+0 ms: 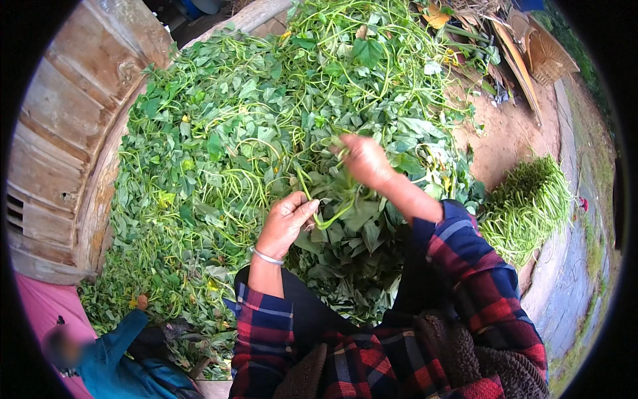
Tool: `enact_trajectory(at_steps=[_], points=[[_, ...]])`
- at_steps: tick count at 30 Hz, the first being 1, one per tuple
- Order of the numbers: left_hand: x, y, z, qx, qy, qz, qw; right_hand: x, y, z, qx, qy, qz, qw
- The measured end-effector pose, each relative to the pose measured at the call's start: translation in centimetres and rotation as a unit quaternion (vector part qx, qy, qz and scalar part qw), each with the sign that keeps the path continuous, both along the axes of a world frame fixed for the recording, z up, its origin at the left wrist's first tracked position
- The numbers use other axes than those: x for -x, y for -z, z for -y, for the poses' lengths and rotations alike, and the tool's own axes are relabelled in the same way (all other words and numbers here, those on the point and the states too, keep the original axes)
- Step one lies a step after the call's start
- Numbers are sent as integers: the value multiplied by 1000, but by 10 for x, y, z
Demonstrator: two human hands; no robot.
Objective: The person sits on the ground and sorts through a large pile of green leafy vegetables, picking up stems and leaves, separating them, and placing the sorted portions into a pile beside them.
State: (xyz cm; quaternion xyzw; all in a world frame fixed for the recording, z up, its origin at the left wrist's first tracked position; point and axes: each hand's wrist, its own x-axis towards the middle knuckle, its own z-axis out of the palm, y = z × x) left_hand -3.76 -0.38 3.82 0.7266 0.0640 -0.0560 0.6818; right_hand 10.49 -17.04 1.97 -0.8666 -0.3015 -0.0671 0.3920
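Between the thumb and fingers of my left hand [282, 221] is a pale green leafy vine stem [323, 223], bent in a loop. My right hand [365, 161] is a little farther off and to the right, fingers curled and slightly blurred by motion. A bit of green stem shows at its fingertips; whether it is the same vine I cannot tell. Below and around both hands spreads a large heap of cut green vines [246, 143] with broad leaves and long stems. Darker, bigger leaves [362, 229] lie right under my hands, in front of my knees.
A bundle of trimmed green stems [528, 209] stands at the right, by a stone edge. Wooden plank wall [73, 139] borders the left. At far right are a woven basket [546, 56] and dry debris. Another person in a teal sleeve [126, 332] reaches into the heap at lower left.
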Motion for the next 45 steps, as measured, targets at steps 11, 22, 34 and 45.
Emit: enact_trajectory(at_steps=[11, 22, 34, 45], points=[[-5, -2, -50, 314, -376, 200, 849, -51, -21, 70, -518, 82, -218, 823], [-13, 6, -13, 329, -296, 208, 872, 43, -17, -3, -211, -176, -89, 957], [-15, 8, 12, 322, -269, 181, 889, 51, -17, -15, -82, -136, 56, 986], [-15, 12, 23, 246, -286, 209, 902, 52, -12, -15, -45, -127, 73, 988]])
